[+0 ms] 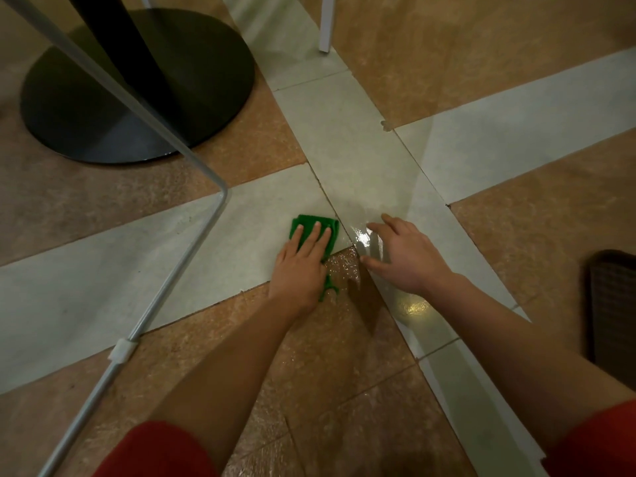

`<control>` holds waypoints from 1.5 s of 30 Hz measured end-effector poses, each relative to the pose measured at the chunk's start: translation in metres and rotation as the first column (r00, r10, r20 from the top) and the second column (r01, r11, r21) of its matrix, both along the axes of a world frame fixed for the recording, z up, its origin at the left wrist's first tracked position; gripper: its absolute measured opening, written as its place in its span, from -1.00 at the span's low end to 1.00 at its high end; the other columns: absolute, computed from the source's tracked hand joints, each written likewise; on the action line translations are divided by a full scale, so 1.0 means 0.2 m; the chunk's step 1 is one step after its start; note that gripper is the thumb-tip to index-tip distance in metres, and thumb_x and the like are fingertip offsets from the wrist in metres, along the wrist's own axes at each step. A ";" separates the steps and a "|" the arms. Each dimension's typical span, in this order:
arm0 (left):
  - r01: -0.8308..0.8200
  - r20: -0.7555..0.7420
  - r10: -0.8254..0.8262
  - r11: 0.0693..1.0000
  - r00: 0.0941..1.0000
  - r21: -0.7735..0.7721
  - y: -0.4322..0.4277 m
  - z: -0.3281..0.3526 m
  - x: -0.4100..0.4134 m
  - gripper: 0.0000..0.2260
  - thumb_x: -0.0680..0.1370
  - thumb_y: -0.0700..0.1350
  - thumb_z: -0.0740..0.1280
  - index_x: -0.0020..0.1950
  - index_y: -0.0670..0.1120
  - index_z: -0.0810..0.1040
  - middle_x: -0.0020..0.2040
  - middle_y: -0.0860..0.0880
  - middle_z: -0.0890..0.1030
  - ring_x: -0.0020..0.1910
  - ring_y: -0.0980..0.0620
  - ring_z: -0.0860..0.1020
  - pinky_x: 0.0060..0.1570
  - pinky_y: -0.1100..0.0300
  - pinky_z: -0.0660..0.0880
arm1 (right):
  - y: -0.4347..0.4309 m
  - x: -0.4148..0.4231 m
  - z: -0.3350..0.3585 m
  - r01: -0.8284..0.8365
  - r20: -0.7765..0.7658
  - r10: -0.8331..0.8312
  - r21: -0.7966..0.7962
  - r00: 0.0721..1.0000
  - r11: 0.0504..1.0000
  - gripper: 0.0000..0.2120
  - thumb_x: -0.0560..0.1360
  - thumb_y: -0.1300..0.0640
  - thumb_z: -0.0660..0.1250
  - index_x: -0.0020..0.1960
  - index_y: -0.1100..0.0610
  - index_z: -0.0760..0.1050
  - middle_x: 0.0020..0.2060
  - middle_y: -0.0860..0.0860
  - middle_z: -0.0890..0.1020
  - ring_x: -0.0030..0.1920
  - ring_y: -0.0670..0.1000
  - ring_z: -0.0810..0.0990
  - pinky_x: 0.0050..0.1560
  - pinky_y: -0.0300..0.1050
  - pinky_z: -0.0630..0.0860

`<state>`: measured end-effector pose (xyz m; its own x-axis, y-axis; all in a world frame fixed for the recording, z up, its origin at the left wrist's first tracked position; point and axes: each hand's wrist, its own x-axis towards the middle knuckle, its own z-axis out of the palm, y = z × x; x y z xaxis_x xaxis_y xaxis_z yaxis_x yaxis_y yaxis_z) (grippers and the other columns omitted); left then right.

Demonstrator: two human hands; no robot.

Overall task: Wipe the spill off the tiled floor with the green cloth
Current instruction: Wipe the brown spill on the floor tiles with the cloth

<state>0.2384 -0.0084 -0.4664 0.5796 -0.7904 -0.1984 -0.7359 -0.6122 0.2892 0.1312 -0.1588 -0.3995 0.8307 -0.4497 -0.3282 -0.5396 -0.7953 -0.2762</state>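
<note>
Head view: the left hand [299,266] lies flat on the cloth [311,221], fingers straight, pressing it onto a pale tile of the floor [237,242]. Just right of the cloth glistens the spill [360,238]. The right hand [409,259] rests there, fingers spread and relaxed, holding nothing. A black table base [137,87] stands far left.

A person's left hand [299,266] presses flat, fingers straight, on a green cloth [304,224] on the tiled floor [223,242]. Just right of that grip, the right hand [404,258] rests spread-fingered on the glistening spill [414,306]. A black table base [192,80] stands well beyond, to the left.
</note>
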 end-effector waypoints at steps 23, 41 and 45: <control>0.310 0.030 -0.311 0.951 0.950 0.011 -0.25 0.00 -0.17 -0.46 0.62 -0.04 0.06 0.52 0.01 -0.14 0.53 0.04 -0.12 0.50 -0.02 -0.19 0.44 0.03 -0.12 | -0.09 -0.09 -0.08 0.103 0.079 -0.099 -0.046 0.992 0.994 -0.35 0.47 -0.17 0.28 0.46 0.07 0.21 0.45 0.08 0.27 0.45 0.08 0.21 0.44 0.05 0.17; 0.233 0.003 -0.233 0.972 0.973 -0.036 -0.36 -0.04 0.03 -0.47 0.61 -0.07 0.05 0.52 0.02 -0.10 0.54 0.02 -0.05 0.51 -0.02 -0.14 0.47 0.02 -0.06 | -0.22 -0.11 -0.09 0.191 0.108 -0.189 -0.008 0.976 0.982 -0.34 0.46 -0.17 0.31 0.46 0.03 0.21 0.47 0.06 0.23 0.45 0.09 0.19 0.40 0.03 0.17; 0.068 0.019 -0.068 0.998 0.998 -0.001 -0.42 -0.01 0.02 -0.48 0.62 -0.10 0.03 0.52 -0.08 -0.12 0.54 -0.07 -0.07 0.50 -0.10 -0.16 0.48 0.04 -0.14 | -0.25 -0.15 -0.10 0.217 0.088 -0.217 0.010 0.972 0.976 -0.33 0.45 -0.17 0.31 0.47 0.03 0.19 0.48 0.07 0.21 0.46 0.09 0.16 0.42 0.04 0.14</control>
